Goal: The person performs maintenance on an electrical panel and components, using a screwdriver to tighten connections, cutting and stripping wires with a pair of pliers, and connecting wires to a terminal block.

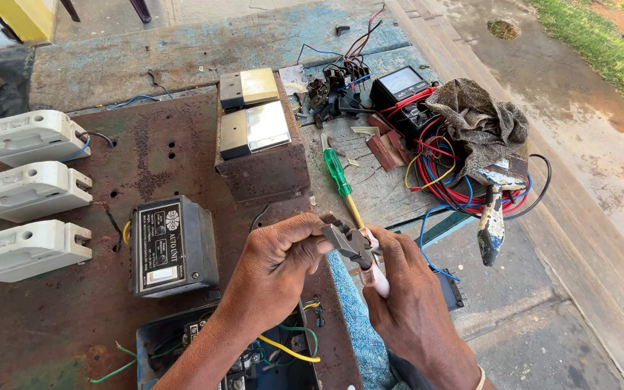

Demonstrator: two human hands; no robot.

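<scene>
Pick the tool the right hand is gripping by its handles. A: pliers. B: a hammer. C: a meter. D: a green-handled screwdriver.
A: the right hand grips pale handles of pliers, whose grey head meets the left hand; the green screwdriver lies apart on the bench.

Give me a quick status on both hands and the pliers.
Right hand gripping pliers by pale handles. Left hand pinching at the plier jaws; what's between them is hidden. Green screwdriver lies just beyond, grey unit to the left.
</scene>
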